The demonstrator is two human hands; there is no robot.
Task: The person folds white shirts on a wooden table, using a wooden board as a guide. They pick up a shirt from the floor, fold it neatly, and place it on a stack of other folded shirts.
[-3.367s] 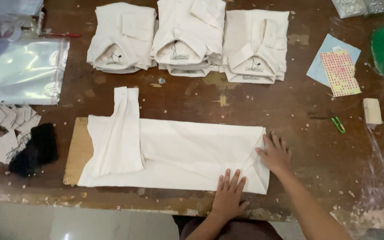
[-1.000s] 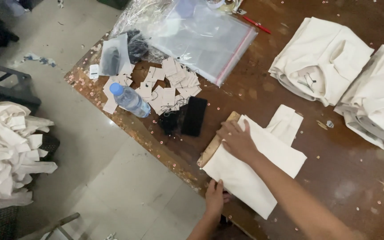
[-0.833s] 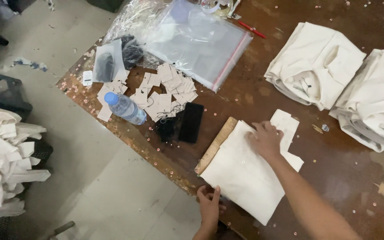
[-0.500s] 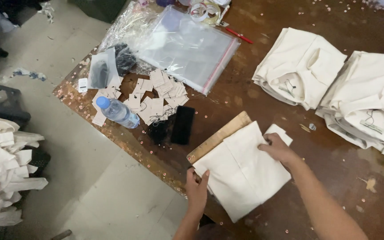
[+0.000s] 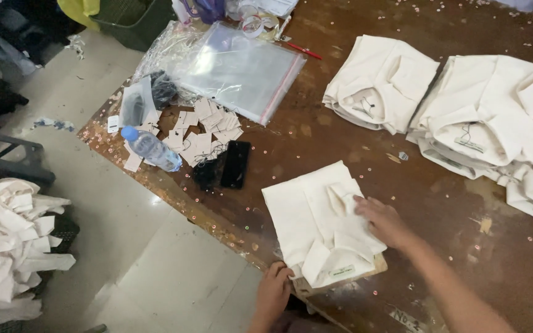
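Shirt [image 5: 319,225] now folded compact and turned collar-up near the tabletop [image 5: 340,139] edge, where earlier it was spread long. It is pressed flat by the right hand [image 5: 382,221], fingers open, while its near corner is pinched by the left hand [image 5: 274,290].

Water bottle [image 5: 150,148]; paper tags [image 5: 203,126]; black phone [image 5: 235,164]; plastic bags [image 5: 242,71]
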